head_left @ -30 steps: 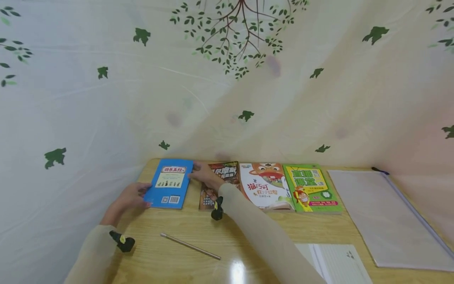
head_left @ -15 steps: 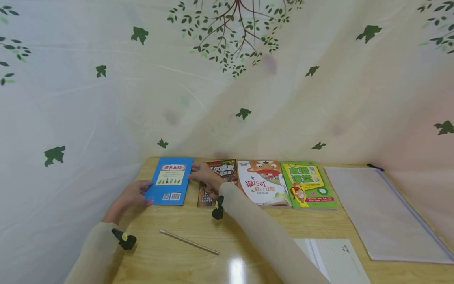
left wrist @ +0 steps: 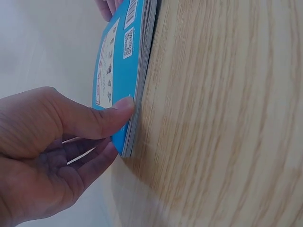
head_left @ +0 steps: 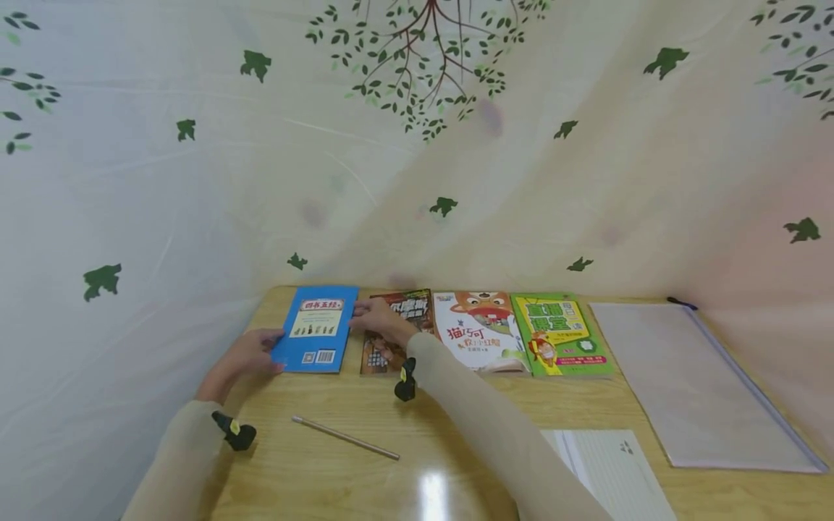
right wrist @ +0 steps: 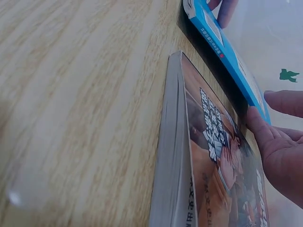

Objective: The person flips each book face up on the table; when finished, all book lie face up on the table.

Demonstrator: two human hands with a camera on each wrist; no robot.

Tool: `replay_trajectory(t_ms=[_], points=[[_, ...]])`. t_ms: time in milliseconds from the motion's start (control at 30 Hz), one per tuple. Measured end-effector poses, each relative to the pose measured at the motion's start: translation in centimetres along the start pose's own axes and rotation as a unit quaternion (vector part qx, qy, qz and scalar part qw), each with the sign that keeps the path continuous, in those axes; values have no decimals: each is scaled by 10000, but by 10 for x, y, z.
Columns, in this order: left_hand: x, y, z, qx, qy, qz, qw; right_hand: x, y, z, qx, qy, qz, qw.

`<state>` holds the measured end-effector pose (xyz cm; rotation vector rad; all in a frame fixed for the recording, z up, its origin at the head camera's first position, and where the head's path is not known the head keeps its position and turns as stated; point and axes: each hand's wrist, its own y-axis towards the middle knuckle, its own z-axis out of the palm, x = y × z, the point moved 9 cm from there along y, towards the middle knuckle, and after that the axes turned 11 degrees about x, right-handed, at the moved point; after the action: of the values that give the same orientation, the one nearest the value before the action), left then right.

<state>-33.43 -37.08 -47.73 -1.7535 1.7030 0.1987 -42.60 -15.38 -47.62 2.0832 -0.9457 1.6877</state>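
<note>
A blue book (head_left: 316,329) with its barcode side up lies at the back left of the table. My left hand (head_left: 244,354) grips its near left corner; in the left wrist view the thumb (left wrist: 124,106) presses on the cover and the fingers bend against the side edge. On the opposite long edge, my right hand (head_left: 384,322) holds the spine with its fingertips, seen close up in the right wrist view. Below that hand lies a brown picture-cover book (right wrist: 213,156), partly hidden in the head view by the hand and wrist. A narrow strip of wood separates the two books.
To the right, a white book (head_left: 482,333) and a green book (head_left: 560,333) continue the row. A thin pencil-like rod (head_left: 345,437) lies in front. A lined notebook (head_left: 615,463) and a translucent zip pouch (head_left: 704,383) lie at right. A patterned curtain (head_left: 365,210) hangs behind.
The blue book has shifted slightly right, narrowing the gap to the brown book, with both hands still on it. The head view has drifted a little.
</note>
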Motion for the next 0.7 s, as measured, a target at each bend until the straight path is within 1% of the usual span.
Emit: replay_trajectory(t_ms=[100,367,567,700], points=[[-1,-1,0,-4,36,-45,10000,1,-1,1,16,18,15,10000],[-1,-2,2,87,121,-260,9996,4,-8,5,118,-152,-18,9998],[-2,-1,3,108,149,-258,9995,5,-16,2,161,-300,-4,9994],[-3,-1,4,129,173,-263,9994,5,-18,2,229,-240,-20,9994]])
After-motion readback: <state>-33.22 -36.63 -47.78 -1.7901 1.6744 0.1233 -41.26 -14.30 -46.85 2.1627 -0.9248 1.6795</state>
